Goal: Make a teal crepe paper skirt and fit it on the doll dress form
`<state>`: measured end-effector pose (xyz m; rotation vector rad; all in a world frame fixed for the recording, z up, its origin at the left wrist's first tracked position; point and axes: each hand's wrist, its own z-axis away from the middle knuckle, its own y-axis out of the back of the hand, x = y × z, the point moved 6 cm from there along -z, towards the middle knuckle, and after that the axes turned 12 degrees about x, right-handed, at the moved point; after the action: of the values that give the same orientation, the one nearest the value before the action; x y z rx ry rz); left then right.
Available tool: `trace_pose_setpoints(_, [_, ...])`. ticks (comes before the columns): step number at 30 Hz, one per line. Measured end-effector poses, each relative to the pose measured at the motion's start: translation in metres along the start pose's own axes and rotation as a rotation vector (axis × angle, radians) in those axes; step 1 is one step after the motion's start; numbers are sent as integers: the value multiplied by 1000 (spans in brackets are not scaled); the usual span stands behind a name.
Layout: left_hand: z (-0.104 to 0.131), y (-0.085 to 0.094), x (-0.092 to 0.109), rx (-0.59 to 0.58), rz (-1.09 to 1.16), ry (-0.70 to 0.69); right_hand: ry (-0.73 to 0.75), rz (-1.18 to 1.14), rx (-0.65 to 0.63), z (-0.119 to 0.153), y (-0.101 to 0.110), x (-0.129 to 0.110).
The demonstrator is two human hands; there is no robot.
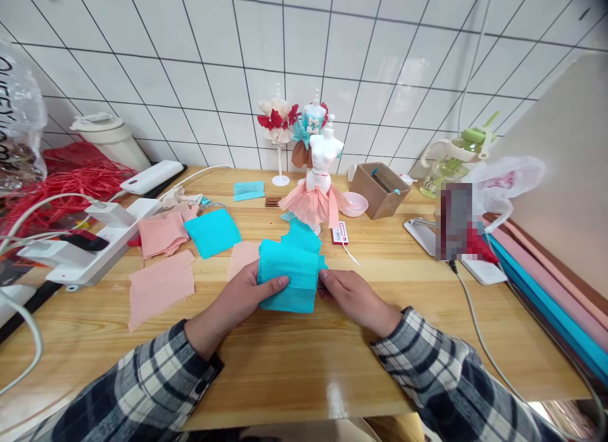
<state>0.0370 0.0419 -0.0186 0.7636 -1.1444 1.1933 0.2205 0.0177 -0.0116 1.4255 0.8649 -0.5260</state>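
Note:
A folded sheet of turquoise paper (292, 287) is pinched by its left part in my left hand (242, 293), the thumb lying on top. At the sheet's right edge, my right hand (351, 296) is closed on something small and dark, mostly hidden by the fingers. Behind the sheet lies more turquoise paper (302, 234). Beyond that stands a small white mannequin (327, 152) with a pink paper skirt (313, 204). A pink piece (241, 258) lies partly under the held sheet, and a turquoise square (213, 233) rests to the left.
Pink papers (164, 233) and a white power strip (104, 246) are at left. Two decorated mannequins stand near the tiled wall. A pink bowl (355, 204), a cardboard box (380, 189) and a green bottle (449, 166) sit at back right; paper rolls (546, 290) lie at right.

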Motion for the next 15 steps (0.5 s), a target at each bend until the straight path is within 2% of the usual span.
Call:
trace_pose_setpoints(8, [-3, 5, 3, 51, -42, -72, 13, 38, -4, 2, 4, -1])
trace_pose_setpoints(15, [-3, 2, 6, 36, -79, -92, 17, -93, -46, 1, 2, -1])
